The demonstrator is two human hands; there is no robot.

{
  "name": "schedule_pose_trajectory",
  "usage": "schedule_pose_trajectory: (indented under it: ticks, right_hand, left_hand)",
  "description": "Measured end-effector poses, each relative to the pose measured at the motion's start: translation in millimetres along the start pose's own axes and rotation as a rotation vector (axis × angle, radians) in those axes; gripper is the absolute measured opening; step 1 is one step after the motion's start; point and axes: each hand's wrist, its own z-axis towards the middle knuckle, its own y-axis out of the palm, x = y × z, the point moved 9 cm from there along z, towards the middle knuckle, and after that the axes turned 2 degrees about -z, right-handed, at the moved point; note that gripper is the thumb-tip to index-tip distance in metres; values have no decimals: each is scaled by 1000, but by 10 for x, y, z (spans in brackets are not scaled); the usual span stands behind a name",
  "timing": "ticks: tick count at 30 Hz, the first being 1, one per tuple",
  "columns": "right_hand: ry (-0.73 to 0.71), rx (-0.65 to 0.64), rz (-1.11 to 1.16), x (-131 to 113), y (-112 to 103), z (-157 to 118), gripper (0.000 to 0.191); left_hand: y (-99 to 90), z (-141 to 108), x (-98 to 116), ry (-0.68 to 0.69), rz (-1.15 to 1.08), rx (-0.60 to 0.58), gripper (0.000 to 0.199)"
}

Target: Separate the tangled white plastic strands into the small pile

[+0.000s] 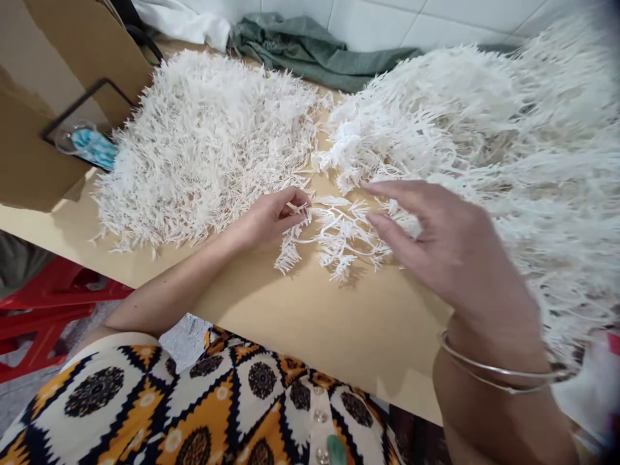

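A white, branching feathery sprig (341, 229), seemingly artificial, lies low over the table between my hands. My left hand (278, 216) is closed in a pinch at the sprig's left end. To the right, my right hand (445, 239) hovers with thumb and fingers apart and nothing between them, its thumb tip near the sprig's right side. Behind my left hand spreads a dense pile of short white feathery pieces (213, 142). A larger heap of long white feathery strands (513, 148) rises beyond and beside my right hand.
A tan table (310, 329) runs under everything. At the left stand a cardboard box (58, 84) and a dark-framed stand (72, 106) with a blue-and-white item. Dark green cloth (310, 48) lies along the tiled wall. A red stool (48, 310) is below the left edge.
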Motion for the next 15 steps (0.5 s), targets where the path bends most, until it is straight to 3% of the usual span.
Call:
schedule_pose_trajectory:
  ticks: [4,6,9,15]
  right_hand:
    - [14,-133,-69,-101,770,-289,44]
    - [58,-200,-142,-98,1030,-462,44]
    - [81,-198,-228,-167,1058,-663,43]
    - [70,-154,-243,-369,744,-695,39]
  left_hand:
    - [-3,23,-165,67,-127,57,24]
    - [-29,44,-220,94,-145,76,28]
    - [-32,70,-264,116,-266,77,37]
    - [-2,77,-201,196,-378,88,40]
